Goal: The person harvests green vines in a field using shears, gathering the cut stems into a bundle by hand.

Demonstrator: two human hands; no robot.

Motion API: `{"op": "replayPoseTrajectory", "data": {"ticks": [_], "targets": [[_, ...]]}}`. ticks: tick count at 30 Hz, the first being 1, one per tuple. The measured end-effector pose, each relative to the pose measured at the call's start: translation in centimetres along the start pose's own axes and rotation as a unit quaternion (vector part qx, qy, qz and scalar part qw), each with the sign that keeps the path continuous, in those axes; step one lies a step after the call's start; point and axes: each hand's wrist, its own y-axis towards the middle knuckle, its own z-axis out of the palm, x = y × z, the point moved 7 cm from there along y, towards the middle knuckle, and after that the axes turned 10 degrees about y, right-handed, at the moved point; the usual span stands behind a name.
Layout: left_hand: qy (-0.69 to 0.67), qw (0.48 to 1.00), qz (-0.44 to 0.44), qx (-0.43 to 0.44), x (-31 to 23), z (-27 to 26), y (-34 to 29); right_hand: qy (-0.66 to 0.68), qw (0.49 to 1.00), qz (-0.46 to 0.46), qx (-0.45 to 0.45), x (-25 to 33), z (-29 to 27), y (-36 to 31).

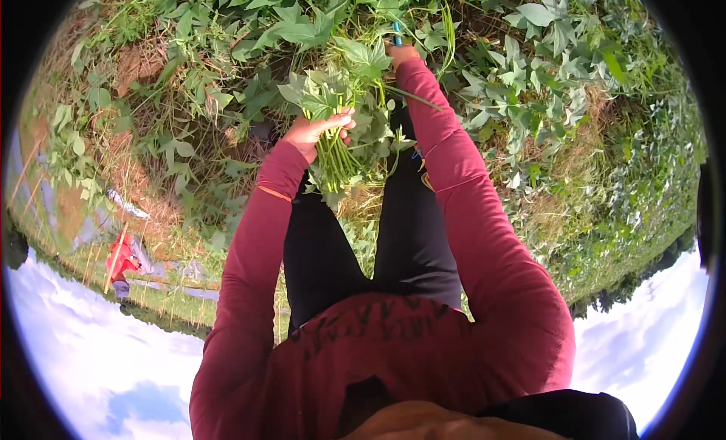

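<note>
Green, leafy stems make up the bunch (337,158) in the left grip (321,130), gathered in front of the dark trousers (321,243), a little left of the scene's middle. That grip is closed around the stems with the thumb laid across them; leaves spread out on the far side, and bare stems fan toward the near side. The right grip (401,55) is farther off and slightly right, down among the vines (302,30). A slim blue object (397,33) shows at its far edge and seems to be held, but the fingers are mostly hidden, so I cannot tell how tightly they are closed or what the object is.

To work well here, the left grip should be firm enough to stop stems slipping, yet light enough not to bruise them. Keeping the stem ends even would make the bunch tidier. The right grip is best worked one shoot at a time, with the blue object, should it prove sharp, kept clear of the left fingers and legs. The loose stem (412,97) beside the right forearm could snag, so mind it.
</note>
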Motion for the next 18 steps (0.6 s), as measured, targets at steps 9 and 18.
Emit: {"op": "replayPoseTrajectory", "data": {"ticks": [9,18], "targets": [[0.032,0.995,-0.080,0.039,6.9,4.6,-3.2,0.767,0.633,0.099,0.042,-6.3,4.1,-12.6],[-0.081,0.988,0.073,-0.105,1.7,-1.2,-5.1,0.587,0.772,-0.086,-0.230,-15.5,-6.7,-25.3]]}}
